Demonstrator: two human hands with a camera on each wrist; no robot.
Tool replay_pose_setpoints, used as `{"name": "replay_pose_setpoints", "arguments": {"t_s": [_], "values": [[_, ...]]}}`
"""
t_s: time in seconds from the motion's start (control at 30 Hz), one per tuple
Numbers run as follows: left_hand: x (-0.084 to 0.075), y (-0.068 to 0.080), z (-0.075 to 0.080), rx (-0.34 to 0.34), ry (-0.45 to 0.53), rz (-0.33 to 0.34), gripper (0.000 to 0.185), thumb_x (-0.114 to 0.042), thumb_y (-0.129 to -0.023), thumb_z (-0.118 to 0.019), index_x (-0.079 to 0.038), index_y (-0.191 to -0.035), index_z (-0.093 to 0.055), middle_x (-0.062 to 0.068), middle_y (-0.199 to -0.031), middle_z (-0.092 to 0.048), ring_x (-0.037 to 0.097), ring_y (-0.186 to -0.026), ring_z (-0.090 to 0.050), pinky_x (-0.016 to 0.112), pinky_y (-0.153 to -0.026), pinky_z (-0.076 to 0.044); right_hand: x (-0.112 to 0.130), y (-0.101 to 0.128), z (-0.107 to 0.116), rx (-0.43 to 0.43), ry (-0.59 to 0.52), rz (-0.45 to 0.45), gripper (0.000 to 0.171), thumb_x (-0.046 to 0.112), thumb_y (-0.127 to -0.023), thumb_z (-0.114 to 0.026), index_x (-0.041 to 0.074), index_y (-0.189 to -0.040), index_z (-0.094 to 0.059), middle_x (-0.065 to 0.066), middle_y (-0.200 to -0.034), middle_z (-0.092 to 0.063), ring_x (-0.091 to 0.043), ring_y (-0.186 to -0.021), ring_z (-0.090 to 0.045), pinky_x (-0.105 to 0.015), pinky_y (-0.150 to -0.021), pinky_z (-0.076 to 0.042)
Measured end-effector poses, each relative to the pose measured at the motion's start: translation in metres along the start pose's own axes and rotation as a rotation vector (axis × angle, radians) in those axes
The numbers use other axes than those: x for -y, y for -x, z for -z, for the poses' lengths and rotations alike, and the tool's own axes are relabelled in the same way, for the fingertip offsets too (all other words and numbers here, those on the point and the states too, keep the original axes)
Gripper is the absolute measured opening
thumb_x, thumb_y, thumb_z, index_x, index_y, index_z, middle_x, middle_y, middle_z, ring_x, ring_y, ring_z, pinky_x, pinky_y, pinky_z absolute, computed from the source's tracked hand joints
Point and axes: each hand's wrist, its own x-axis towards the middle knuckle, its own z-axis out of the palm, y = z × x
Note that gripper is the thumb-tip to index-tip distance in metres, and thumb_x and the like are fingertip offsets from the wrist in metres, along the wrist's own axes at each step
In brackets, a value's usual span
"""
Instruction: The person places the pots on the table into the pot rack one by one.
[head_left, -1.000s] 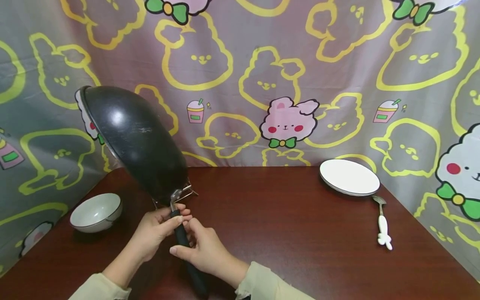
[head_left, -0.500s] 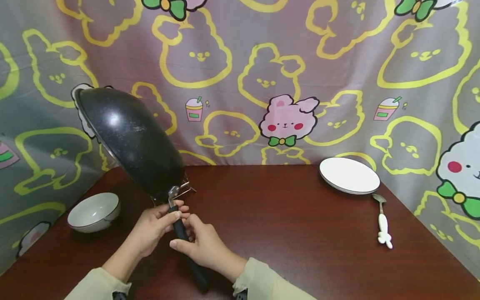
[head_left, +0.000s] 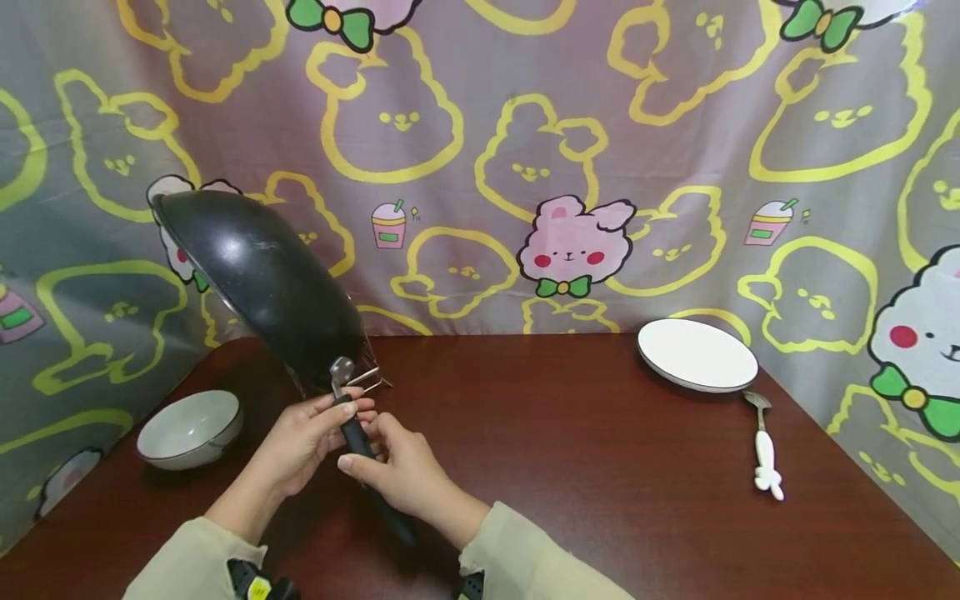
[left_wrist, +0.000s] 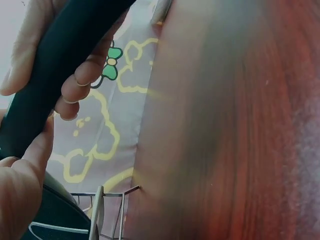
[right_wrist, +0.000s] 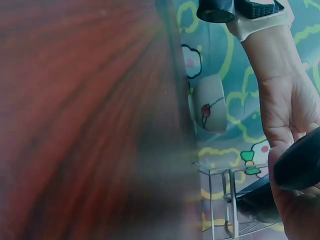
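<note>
Apparently both hands grip wok handle, table edge near.

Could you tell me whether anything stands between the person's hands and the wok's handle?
Nothing visible does. Both the left hand and the right hand already grip the black handle of the wok, held tilted above the table.

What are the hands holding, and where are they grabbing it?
Both hands hold the black wok by its long black handle. The left hand grips near the metal neck; the right hand grips just below it.
</note>
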Motion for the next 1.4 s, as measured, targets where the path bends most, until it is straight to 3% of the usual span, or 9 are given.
{"name": "replay_pose_setpoints", "arguments": {"t_s": [0.23, 0.67, 0.9, 1.1, 1.2, 1.27, 1.33, 1.4], "values": [[0.01, 0.001, 0.005, -0.022, 0.034, 0.029, 0.019, -0.008, -0.096, -0.047, -0.019, -0.103, -0.06, -0.005, -0.097, -0.069, 0.01, -0.089, -0.066, 0.021, -0.081, -0.052, -0.009, -0.003, -0.007, 0.012, -0.013, -0.052, 0.026, 0.019, -0.082, -0.07, 0.005, -0.097, -0.055, -0.001, -0.068, -0.065, 0.003, -0.058, -0.055, -0.015, -0.053, -0.046], [0.022, -0.002, 0.008, -0.087, 0.003, 0.04, 0.016, -0.009, -0.094, -0.05, -0.014, -0.106, -0.059, -0.007, -0.095, -0.069, 0.008, -0.092, -0.065, 0.02, -0.081, -0.051, -0.02, -0.007, -0.017, -0.017, -0.033, -0.103, 0.024, 0.015, -0.082, -0.07, 0.005, -0.096, -0.053, -0.001, -0.065, -0.062, 0.003, -0.054, -0.051, -0.015, -0.051, -0.044], [0.024, -0.005, 0.007, -0.093, -0.011, 0.01, 0.025, -0.01, -0.095, -0.05, -0.001, -0.118, -0.053, -0.005, -0.098, -0.069, 0.008, -0.094, -0.065, 0.021, -0.082, -0.051, -0.022, -0.009, -0.016, -0.037, -0.024, -0.113, 0.025, 0.016, -0.082, -0.07, 0.006, -0.097, -0.054, -0.001, -0.071, -0.063, 0.002, -0.058, -0.053, -0.016, -0.052, -0.044], [0.02, -0.007, 0.005, -0.114, -0.055, 0.054, 0.043, -0.013, -0.095, -0.05, 0.01, -0.13, -0.041, -0.007, -0.104, -0.067, 0.004, -0.1, -0.062, 0.019, -0.084, -0.049, -0.021, -0.011, -0.014, -0.039, -0.016, -0.14, 0.028, 0.02, -0.082, -0.071, 0.006, -0.1, -0.055, -0.001, -0.081, -0.064, 0.0, -0.066, -0.056, -0.016, -0.057, -0.046], [0.013, -0.005, 0.003, -0.158, -0.186, 0.139, 0.052, -0.022, -0.096, -0.05, 0.012, -0.133, -0.037, 0.008, -0.118, -0.062, 0.007, -0.103, -0.061, 0.022, -0.088, -0.048, -0.02, -0.008, -0.006, -0.041, 0.004, -0.154, 0.032, 0.023, -0.082, -0.07, 0.005, -0.104, -0.055, -0.004, -0.089, -0.066, -0.004, -0.075, -0.061, -0.017, -0.062, -0.048], [0.008, 0.0, 0.001, -0.229, -0.349, 0.162, 0.053, -0.028, -0.094, -0.053, 0.011, -0.13, -0.043, 0.018, -0.119, -0.06, 0.012, -0.101, -0.062, 0.022, -0.085, -0.05, -0.018, -0.003, 0.006, -0.048, 0.014, -0.147, 0.034, 0.023, -0.082, -0.07, 0.004, -0.107, -0.056, -0.009, -0.095, -0.067, -0.01, -0.081, -0.064, -0.018, -0.066, -0.049], [0.001, 0.011, -0.004, -0.344, -0.568, 0.097, 0.046, -0.031, -0.092, -0.057, 0.006, -0.119, -0.056, 0.02, -0.11, -0.064, 0.009, -0.089, -0.064, 0.018, -0.076, -0.051, -0.015, 0.006, 0.024, -0.057, 0.048, -0.109, 0.035, 0.023, -0.084, -0.068, 0.003, -0.11, -0.055, -0.012, -0.1, -0.066, -0.016, -0.088, -0.065, -0.021, -0.071, -0.051], [-0.006, 0.024, -0.01, -0.477, -0.78, -0.066, 0.03, -0.026, -0.088, -0.063, 0.0, -0.104, -0.065, 0.015, -0.092, -0.068, 0.005, -0.075, -0.062, 0.012, -0.065, -0.048, -0.012, 0.017, 0.047, -0.06, 0.088, -0.057, 0.035, 0.022, -0.086, -0.065, 0.002, -0.113, -0.054, -0.014, -0.105, -0.064, -0.021, -0.093, -0.065, -0.025, -0.076, -0.052]]}}
